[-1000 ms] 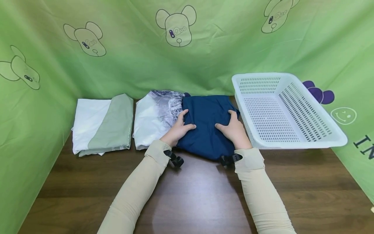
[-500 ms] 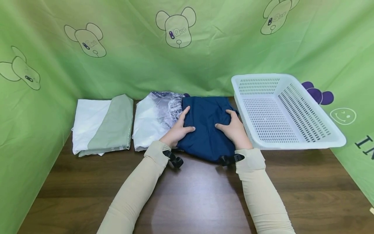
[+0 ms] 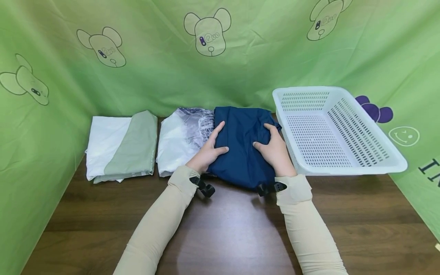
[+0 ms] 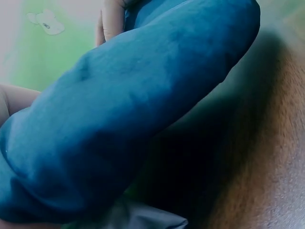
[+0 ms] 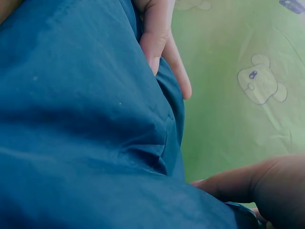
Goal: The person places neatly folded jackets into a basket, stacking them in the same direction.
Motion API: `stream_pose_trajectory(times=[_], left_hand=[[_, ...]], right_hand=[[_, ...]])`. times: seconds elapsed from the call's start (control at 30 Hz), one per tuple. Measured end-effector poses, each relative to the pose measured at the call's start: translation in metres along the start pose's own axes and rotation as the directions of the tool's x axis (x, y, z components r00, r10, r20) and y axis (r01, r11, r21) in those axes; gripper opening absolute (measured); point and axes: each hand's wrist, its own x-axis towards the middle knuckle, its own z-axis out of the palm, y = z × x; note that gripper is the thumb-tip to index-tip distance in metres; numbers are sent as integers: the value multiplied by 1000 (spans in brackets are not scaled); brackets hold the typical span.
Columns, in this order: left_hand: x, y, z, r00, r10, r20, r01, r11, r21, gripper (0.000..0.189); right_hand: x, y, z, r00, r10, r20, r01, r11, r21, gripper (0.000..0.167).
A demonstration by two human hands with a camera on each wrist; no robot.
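A folded navy cloth [image 3: 238, 152] lies between my two hands at the table's back middle. My left hand [image 3: 207, 152] grips its left side, thumb on the top face. On the opposite side my right hand [image 3: 275, 151] holds it the same way, the other fingers partly hidden by the fabric. In the left wrist view the navy cloth [image 4: 124, 95] bulges, with a dark gap between its lower edge and the wood. Left of it sits a folded white cloth [image 3: 177, 147] with a grey-purple print, partly covered by my left hand.
A folded white and sage-green cloth [image 3: 132, 147] lies farther left. To the right stands a white perforated plastic basket [image 3: 354, 170], near the navy cloth. Green printed fabric [image 3: 247, 72] walls in the brown wooden table [image 3: 237, 236] at back and sides.
The navy cloth's far edge has risen and shifted slightly away from me. Both hands have their index fingers a little farther up its sides. The other cloths and the basket stay put.
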Motion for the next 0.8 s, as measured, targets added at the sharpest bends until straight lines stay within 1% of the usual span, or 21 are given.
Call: stream_pose_trajectory(times=[0.13, 0.23, 0.4, 0.57, 0.67, 0.73, 0.8], left_hand=[[-4, 5, -2, 1000, 23, -8, -23, 1000, -5, 87], [-7, 8, -3, 999, 33, -7, -33, 999, -29, 86], [-12, 15, -5, 999, 40, -7, -41, 996, -79, 84], [-18, 24, -7, 998, 55, 0, -54, 988, -143, 83], [-20, 28, -7, 997, 73, 8, -71, 981, -178, 82], [-22, 30, -7, 996, 88, 14, -84, 976, -201, 82], [-24, 33, -7, 995, 102, 19, -96, 970, -222, 82]], right_hand=[[-2, -5, -2, 1000, -19, -5, 19, 1000, 19, 78], [-3, -7, -4, 1000, -23, -3, 23, 999, 47, 77], [-5, -10, -8, 998, -55, -14, 57, 986, 157, 76], [-8, -14, -16, 997, -70, -33, 76, 960, 271, 78], [-11, -17, -21, 997, -68, -27, 73, 939, 335, 79], [-12, -19, -25, 998, -67, -16, 68, 921, 382, 80], [-13, -20, -29, 998, -68, -2, 61, 896, 440, 81]])
